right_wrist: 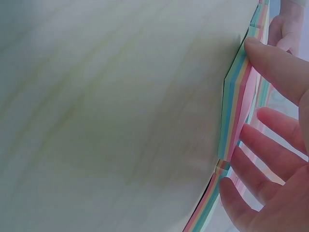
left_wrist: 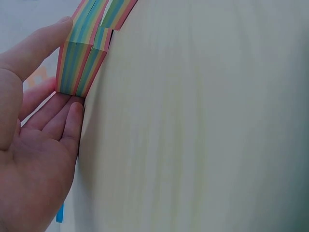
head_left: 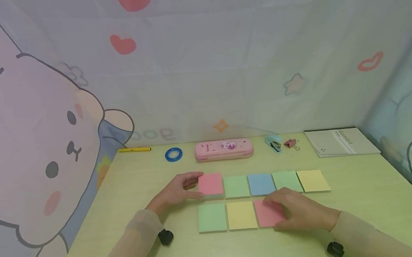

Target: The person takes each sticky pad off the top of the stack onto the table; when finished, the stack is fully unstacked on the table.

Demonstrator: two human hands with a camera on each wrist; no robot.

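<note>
Sticky-note pads (head_left: 236, 186): eight laid in two rows before the pencil case (head_left: 224, 149).
Left hand (head_left: 176, 192) pinches the end pink pad (head_left: 210, 184); right hand (head_left: 299, 209) rests flat, fingers straight, on the front pink pad (head_left: 267, 213).

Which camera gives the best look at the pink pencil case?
The head view: the pink pencil case lies whole at the back of the table, between a blue tape roll and a small stapler. Neither wrist view shows it; they show only sticky-note pads and fingers.
</note>
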